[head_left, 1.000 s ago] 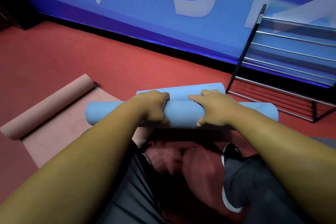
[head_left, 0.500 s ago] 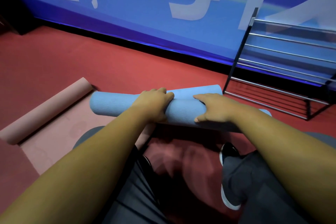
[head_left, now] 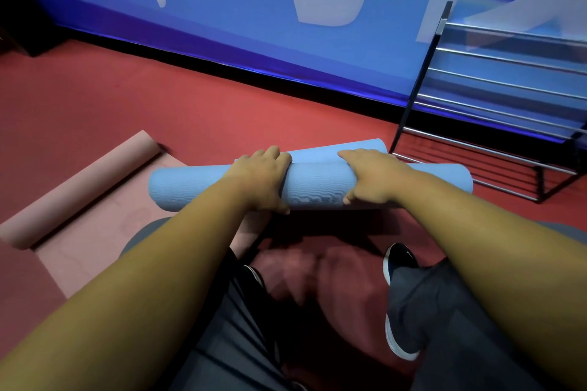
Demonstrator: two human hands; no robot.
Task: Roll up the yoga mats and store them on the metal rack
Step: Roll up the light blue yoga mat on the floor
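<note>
A light blue yoga mat (head_left: pixel 316 186) lies almost fully rolled on the red floor in front of me, with a short flat strip of it showing beyond the roll. My left hand (head_left: pixel 262 178) grips the roll left of its middle, fingers over the top and thumb on the near side. My right hand (head_left: pixel 371 176) holds it right of the middle in the same way. A pink yoga mat (head_left: pixel 85 232) lies to the left, partly unrolled, its far end curled into a roll. The metal rack (head_left: pixel 495 124) stands at the right against the wall, its bars bare.
A blue wall banner (head_left: pixel 254 25) with white characters runs along the back. My legs in dark trousers and a black shoe with a white sole (head_left: pixel 398 298) are below the blue roll. Red floor (head_left: pixel 158 98) lies between the mats and the wall.
The blue roll has moved a little further from me and the flat strip beyond it has become shorter. Both hands have shifted their hold on the roll.
</note>
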